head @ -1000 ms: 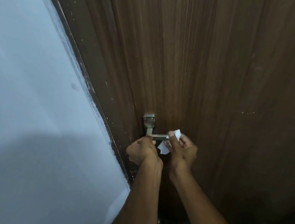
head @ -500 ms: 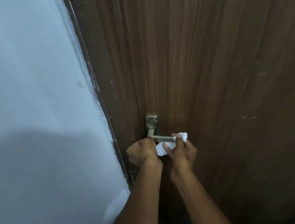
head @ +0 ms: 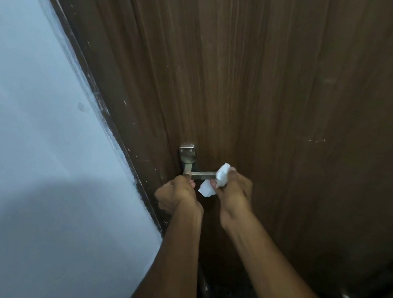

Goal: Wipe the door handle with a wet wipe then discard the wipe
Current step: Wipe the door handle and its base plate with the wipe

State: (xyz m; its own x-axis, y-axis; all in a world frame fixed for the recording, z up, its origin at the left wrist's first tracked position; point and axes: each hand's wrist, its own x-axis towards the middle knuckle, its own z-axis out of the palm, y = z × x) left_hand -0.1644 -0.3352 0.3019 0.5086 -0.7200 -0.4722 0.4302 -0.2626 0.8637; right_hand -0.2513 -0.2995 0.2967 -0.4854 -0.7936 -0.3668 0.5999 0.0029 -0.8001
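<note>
On the brown wooden door (head: 258, 89), your left hand (head: 178, 197) grips the silver metal lever handle (head: 203, 175); your right hand (head: 234, 194) pinches the white wet wipe (head: 222, 173) around its tip

Brown wood-grain door (head: 258, 89) carries a metal lever handle (head: 201, 174).

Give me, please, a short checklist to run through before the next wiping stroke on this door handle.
1. Wet wipe in the right hand: ok.
2. Wipe wrapped on the free end of the door handle: ok.
3. Left hand steadying the handle near its base: ok.
4. Backplate wiped: cannot tell.
5. Bin for discarding in view: not ok, none shows.
</note>
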